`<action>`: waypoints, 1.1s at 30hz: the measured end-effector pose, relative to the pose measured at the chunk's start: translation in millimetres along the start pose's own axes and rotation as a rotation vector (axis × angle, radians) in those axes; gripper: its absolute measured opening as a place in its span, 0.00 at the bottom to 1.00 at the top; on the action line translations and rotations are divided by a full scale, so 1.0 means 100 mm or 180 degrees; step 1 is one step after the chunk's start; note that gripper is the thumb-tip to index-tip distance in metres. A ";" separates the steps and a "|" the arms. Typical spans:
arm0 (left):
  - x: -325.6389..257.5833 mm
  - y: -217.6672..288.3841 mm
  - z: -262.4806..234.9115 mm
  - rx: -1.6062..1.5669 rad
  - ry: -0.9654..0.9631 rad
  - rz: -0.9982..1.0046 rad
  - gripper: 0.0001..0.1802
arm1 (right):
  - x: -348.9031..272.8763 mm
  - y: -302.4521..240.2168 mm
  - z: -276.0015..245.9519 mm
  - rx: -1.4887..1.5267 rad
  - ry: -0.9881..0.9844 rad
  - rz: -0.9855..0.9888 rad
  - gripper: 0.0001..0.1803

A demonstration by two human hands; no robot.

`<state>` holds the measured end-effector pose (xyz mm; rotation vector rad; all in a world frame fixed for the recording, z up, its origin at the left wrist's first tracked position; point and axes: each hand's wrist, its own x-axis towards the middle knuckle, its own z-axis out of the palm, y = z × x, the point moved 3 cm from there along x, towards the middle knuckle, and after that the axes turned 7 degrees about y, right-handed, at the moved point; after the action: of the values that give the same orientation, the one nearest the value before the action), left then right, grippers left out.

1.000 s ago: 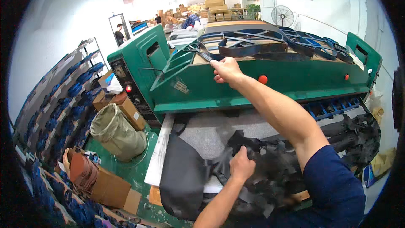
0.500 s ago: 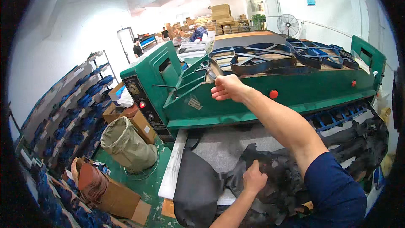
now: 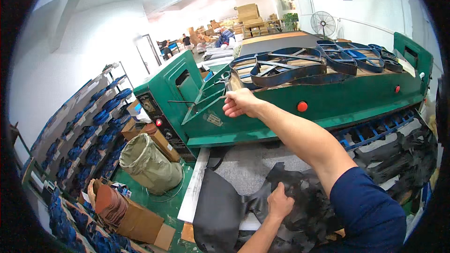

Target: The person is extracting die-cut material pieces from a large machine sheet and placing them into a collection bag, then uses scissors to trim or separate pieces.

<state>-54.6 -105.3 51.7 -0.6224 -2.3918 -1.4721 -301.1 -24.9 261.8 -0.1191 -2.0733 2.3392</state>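
Note:
My right hand [image 3: 241, 103] is raised in front of the green machine [image 3: 262, 119], at the left end of its upper beam. Its fingers are curled closed. Just above them is a small metal tool [image 3: 226, 77] with loop-like parts, next to a green bracket; whether my fingers grip it is unclear. Lower down, my left hand [image 3: 280, 201] is closed on a black leather-like sheet [image 3: 307, 192], whose ragged, cut-up pieces spread to the right. A smoother flap of the sheet [image 3: 215, 208] hangs at the left over the bed's edge.
Blue-edged cutting dies [image 3: 290, 68] lie on top of the machine. A red button [image 3: 302, 106] is on its front. At left stand a cloth-lined bin [image 3: 152, 164], a cardboard box [image 3: 138, 222] with brown cut pieces, and racks of blue dies [image 3: 79, 138]. Two people are far behind.
My right hand has moved slightly left and down. The left hand stays nearly in place on the black sheet. The whole view has tilted a little.

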 end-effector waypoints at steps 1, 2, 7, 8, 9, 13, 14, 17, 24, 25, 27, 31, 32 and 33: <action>0.00 0.02 0.00 -0.0068 0.0059 0.0032 0.12 | 0.00 -0.01 -0.02 0.0103 -0.0011 -0.0153 0.20; 0.01 0.04 0.00 -0.0141 0.0115 0.0067 0.12 | 0.00 -0.03 -0.04 0.0205 -0.0017 -0.0309 0.19; -0.01 0.06 -0.03 -0.0120 0.0100 0.0000 0.10 | -0.31 -0.19 -0.09 0.0361 -0.0363 -0.0542 0.18; -0.02 0.06 -0.05 -0.0078 0.0078 0.0006 0.11 | -0.43 -0.21 -0.15 0.0360 -0.0337 -0.0539 0.18; -0.03 0.09 -0.06 -0.0057 0.0094 0.0073 0.12 | -0.63 -0.26 -0.24 0.0342 -0.0500 -0.0530 0.18; -0.06 0.01 -0.06 -0.0200 0.0038 0.0035 0.09 | -1.55 -0.37 -0.78 -0.0072 -0.0867 -0.0370 0.19; -0.05 -0.04 -0.01 0.0008 0.0041 0.0087 0.12 | -1.76 -0.33 -1.00 -0.0145 -0.0856 -0.0309 0.18; 0.00 0.01 -0.02 -0.0296 0.0086 0.0172 0.10 | -2.53 -0.21 -1.60 -0.0141 -0.0772 0.0078 0.18; 0.18 -0.01 0.14 -0.0515 0.0050 0.0042 0.12 | -4.36 0.35 -2.79 -0.0482 -0.0231 0.0778 0.19; 0.25 -0.23 0.15 -0.0246 -0.0035 -0.0211 0.13 | -4.56 0.43 -2.95 -0.0534 -0.0201 0.0857 0.20; 0.42 -0.22 0.23 0.0109 -0.0444 -0.0630 0.17 | -4.99 0.55 -3.29 -0.0649 -0.0093 0.0965 0.20; 0.67 -0.54 -0.06 0.1438 -0.0878 -0.0512 0.21 | -5.54 0.67 -3.87 -0.0837 -0.0149 0.1047 0.19; 0.70 -0.31 -0.04 0.1455 -0.0784 -0.0543 0.21 | -5.67 0.68 -4.04 -0.0887 -0.0251 0.1021 0.19; 0.71 0.09 0.08 0.1390 -0.1534 -0.0795 0.24 | -5.84 0.73 -4.25 -0.0806 -0.0181 0.1119 0.18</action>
<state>-112.3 -78.9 86.6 -0.6395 -3.1300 -0.8850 312.2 352.3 167.4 -0.4606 -2.5526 2.2553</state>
